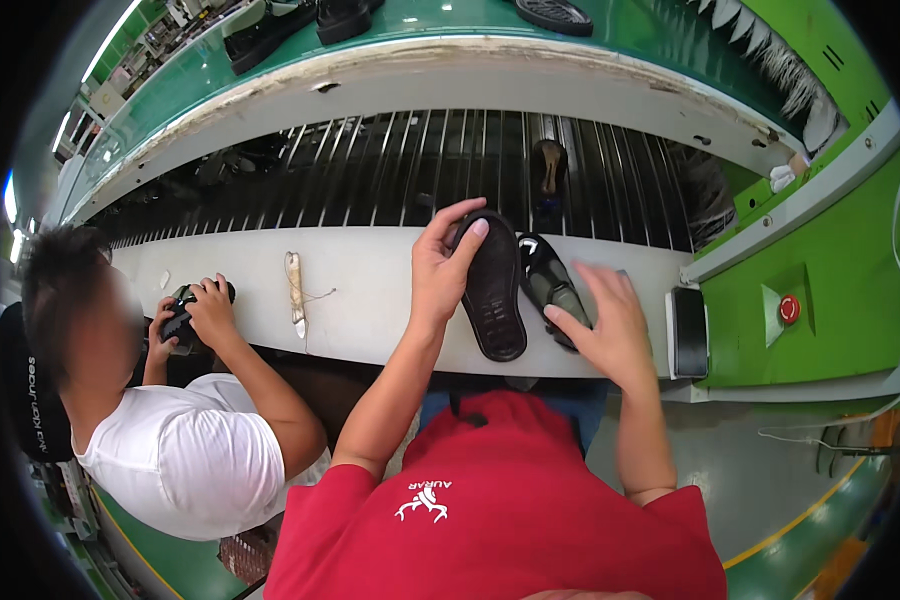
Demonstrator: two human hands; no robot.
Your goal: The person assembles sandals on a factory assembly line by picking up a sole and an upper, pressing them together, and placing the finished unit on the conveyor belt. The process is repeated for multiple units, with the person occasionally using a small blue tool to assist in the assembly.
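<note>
My left hand (442,265) is closed on the upper end of a black shoe sole (494,290), with the thumb on its near face and the fingers behind its edge. The sole is held upright over the white worktop (370,300). Just right of it lies a glossy black shoe (548,280) with a greyish inside. My right hand (615,325) is over the shoe's right side, fingers apart and slightly blurred, thumb reaching across the shoe. Whether the thumb touches it, I cannot tell.
Beyond the worktop runs a roller conveyor (390,170) carrying a shoe part (548,168). Black shoes (345,18) stand on the green shelf above. A knife with a wrapped handle (295,285) lies left. A co-worker (185,450) handles a dark shoe (180,325). Right is a red button (790,310).
</note>
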